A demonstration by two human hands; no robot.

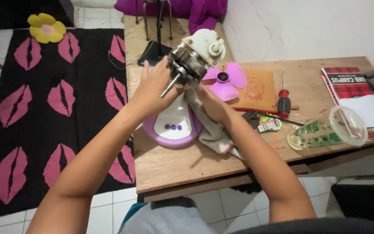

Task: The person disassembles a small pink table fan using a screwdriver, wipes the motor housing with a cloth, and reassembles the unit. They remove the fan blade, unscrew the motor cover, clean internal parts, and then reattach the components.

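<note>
The fan motor [194, 58], stripped of its housing and with its cream gearbox on top, stood tilted on its neck above the purple and white fan base [174, 125] at the near-left part of the wooden table [169, 169]. My left hand [152, 89] was curled round the motor's side by the bare steel shaft [169, 86]. My right hand [208, 104] was closed on a grey rag [213, 132], pressed under the motor. I judged I was mid-wipe, cleaning the motor. Next called for a steady left grip while the rag worked around. The pink fan blade [228, 82] and red-handled screwdriver [283, 102] lay beyond.
</note>
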